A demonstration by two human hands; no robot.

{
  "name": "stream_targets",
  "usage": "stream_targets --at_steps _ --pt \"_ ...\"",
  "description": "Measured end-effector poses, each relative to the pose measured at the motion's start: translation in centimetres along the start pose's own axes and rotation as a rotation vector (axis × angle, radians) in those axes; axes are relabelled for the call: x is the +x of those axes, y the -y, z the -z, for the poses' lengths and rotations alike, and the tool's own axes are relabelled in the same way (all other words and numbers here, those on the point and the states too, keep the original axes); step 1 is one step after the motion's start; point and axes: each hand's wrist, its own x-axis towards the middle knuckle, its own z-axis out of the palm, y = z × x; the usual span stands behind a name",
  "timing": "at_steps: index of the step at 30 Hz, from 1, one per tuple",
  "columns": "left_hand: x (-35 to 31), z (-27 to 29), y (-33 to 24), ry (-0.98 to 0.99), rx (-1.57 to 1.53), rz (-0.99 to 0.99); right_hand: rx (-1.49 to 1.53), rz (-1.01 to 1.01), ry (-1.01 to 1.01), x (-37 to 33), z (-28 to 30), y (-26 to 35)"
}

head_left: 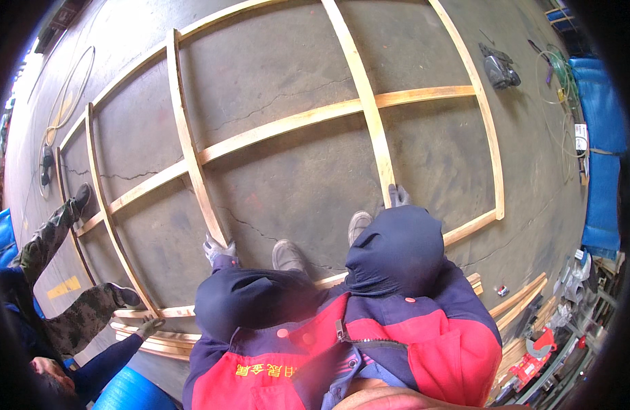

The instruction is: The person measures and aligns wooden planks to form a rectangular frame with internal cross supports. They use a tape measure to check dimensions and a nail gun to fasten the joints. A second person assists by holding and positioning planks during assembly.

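Observation:
A large wooden frame [250, 140] of long pale slats lies on the floor before me, with crosswise slats over a long middle one. My left hand [217, 250], in a grey glove, is closed round the near end of one cross slat [183, 123]. Farther right, my gloved right hand [399, 196] grips the near end of another cross slat [361, 78]; my right knee partly hides that hand. My shoes and bent knees are between the two hands, over the frame's near edge.
A co-worker crouches at left, with a gloved hand [149, 327] at a slat's end. Stacked slats [164, 346] lie near that hand, more boards [520, 301] at right. A dark tool [499, 68] and a hose [72, 92] lie on the cracked floor. Blue-wrapped goods [600, 150] line the right.

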Motion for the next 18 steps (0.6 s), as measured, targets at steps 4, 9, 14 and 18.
stream_targets --at_steps 4,9,14,18 --pt "0.0 -0.3 0.0 0.029 0.028 0.063 -0.011 -0.062 0.049 0.1 0.0 0.7" --pt "0.3 -0.4 0.1 0.034 0.037 0.054 0.139 -0.091 0.069 1.6 -1.3 0.7" --pt "0.1 -0.1 -0.2 0.068 0.054 0.084 0.135 0.008 0.028 4.1 -3.8 -2.0" --pt "0.1 0.0 -0.6 0.045 0.012 0.069 0.09 -0.062 0.072 4.9 -4.3 -3.3"
